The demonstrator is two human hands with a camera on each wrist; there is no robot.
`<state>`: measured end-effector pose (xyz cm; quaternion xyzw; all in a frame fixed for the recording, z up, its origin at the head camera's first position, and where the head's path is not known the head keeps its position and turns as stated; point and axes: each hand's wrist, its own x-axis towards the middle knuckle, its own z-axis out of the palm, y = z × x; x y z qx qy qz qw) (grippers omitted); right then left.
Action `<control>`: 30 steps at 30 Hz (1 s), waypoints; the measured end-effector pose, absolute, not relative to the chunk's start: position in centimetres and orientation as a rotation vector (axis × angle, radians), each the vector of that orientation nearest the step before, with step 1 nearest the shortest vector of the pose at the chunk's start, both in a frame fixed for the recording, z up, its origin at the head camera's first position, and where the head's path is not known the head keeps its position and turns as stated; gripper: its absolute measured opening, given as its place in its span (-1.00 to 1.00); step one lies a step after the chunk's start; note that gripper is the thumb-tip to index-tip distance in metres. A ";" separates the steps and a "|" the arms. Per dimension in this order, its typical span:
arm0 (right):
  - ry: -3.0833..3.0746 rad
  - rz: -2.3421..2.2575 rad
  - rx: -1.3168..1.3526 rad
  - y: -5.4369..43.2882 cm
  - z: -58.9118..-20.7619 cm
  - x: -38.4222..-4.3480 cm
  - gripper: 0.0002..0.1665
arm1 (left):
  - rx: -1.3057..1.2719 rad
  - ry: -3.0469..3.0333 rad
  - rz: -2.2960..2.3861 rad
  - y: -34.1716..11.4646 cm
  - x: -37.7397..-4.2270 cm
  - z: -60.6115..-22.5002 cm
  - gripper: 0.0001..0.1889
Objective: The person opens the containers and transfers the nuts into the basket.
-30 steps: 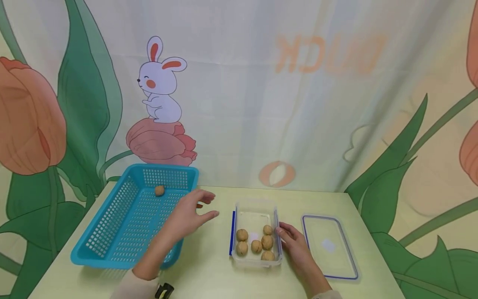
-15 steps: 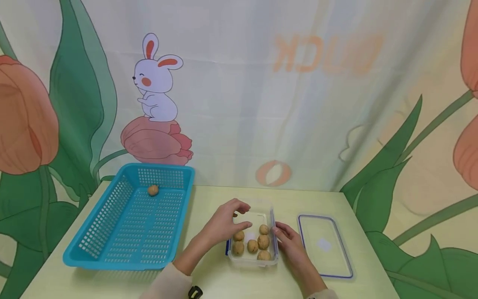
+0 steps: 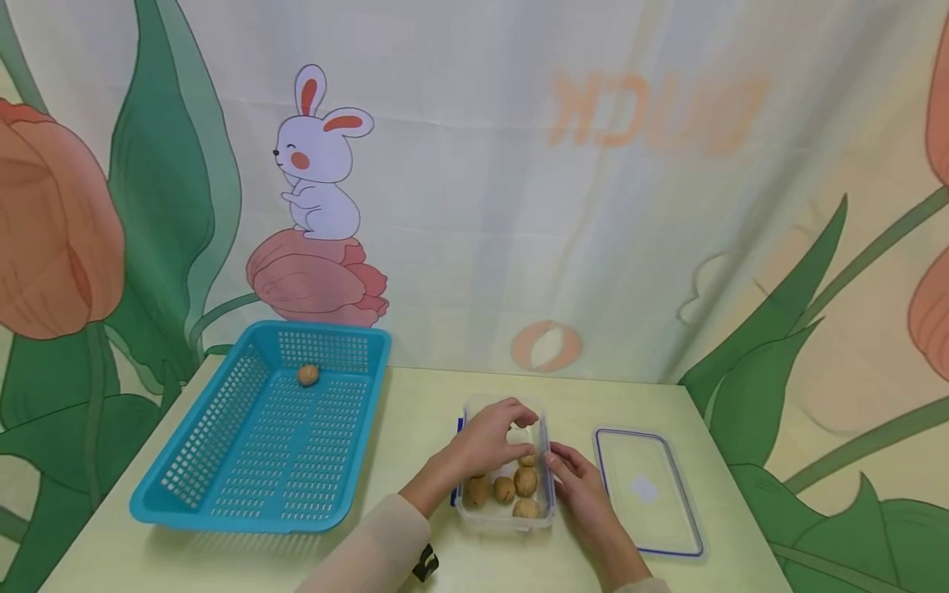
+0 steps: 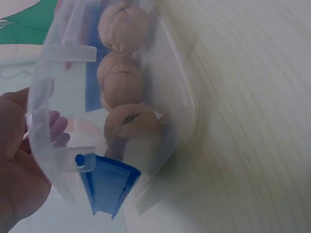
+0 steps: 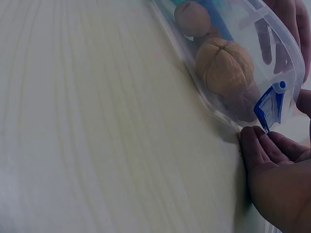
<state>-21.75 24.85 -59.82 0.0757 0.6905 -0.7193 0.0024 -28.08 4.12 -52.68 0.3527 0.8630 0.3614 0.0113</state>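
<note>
A clear plastic food container (image 3: 504, 520) with blue clips stands on the table, several walnuts (image 3: 525, 480) inside. My left hand (image 3: 489, 441) is over the container, thumb and index finger apart, with no object visible between them. In the right wrist view, my left fingers (image 5: 281, 56) show through the container's wall. My right hand (image 3: 586, 490) holds the container's right side, thumb at the rim. Its fingertips (image 5: 250, 138) touch the lower wall near a blue clip (image 5: 270, 107). Another blue clip (image 4: 108, 187) hangs down in the left wrist view.
A turquoise basket (image 3: 356, 428) stands on the left with one walnut (image 3: 308, 375) at its back. The container's clear lid (image 3: 667, 511), edged in blue, lies to the right. A printed curtain (image 3: 460, 206) hangs behind the table (image 3: 408, 387).
My left hand has moved right, from beside the basket to above the container. My right hand stays at the container's side. The walnut in the basket stays at its back.
</note>
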 end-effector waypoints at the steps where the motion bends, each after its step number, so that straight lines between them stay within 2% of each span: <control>1: 2.163 -2.261 0.236 24.8 -59.8 -21.7 -0.35 | 1.112 2.687 1.102 4.3 -28.3 -52.8 -0.56; 13: 2.106 -2.299 0.229 24.9 -59.6 -21.9 -0.37 | 1.079 2.687 0.945 5.2 -28.8 -55.0 -0.60; 30: 2.131 -2.275 0.239 24.9 -59.6 -21.7 -0.35 | 1.068 2.737 0.818 5.5 -28.5 -55.1 -0.63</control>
